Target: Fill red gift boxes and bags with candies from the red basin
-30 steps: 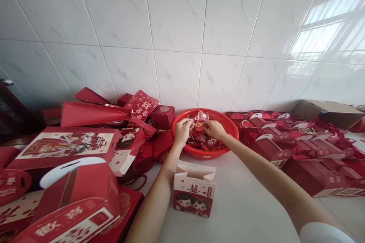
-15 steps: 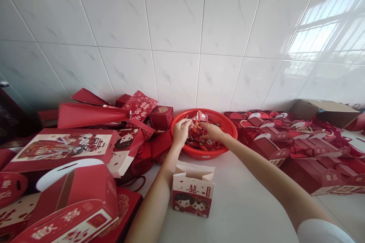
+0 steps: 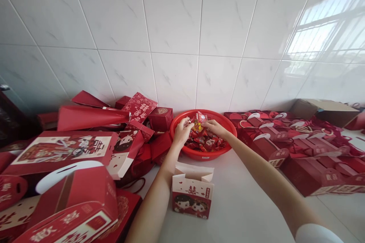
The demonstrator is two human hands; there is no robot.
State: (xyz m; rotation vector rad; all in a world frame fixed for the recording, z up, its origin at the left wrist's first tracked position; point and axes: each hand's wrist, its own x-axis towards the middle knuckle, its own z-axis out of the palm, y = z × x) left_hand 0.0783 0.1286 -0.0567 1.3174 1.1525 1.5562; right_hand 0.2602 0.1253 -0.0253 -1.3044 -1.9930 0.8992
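Both hands are over a round red plastic basket (image 3: 232, 138) heaped with wrapped candies (image 3: 209, 142). My left hand (image 3: 182, 132) is at the basket's left side, its fingers curled around small candies that are mostly hidden. Close to it, my right hand (image 3: 217, 129) pinches a red-and-yellow wrapped candy (image 3: 197, 125) between the two hands. In front of the basket stands a small paper gift box (image 3: 192, 197), upright with its top open, printed with two cartoon faces. Its inside is mostly out of sight.
Red gift boxes and bags (image 3: 82, 186) pile up on the left. Rows of red handled boxes (image 3: 302, 152) stand on the right, with a brown cardboard box (image 3: 325, 112) behind them. A white tiled wall (image 3: 176, 76) rises behind the table (image 3: 242, 205).
My right hand has lifted from the candies, its fingers now pinched together near my left hand. My left hand's fingers have loosened a little. A yellow-and-red candy now shows between them.
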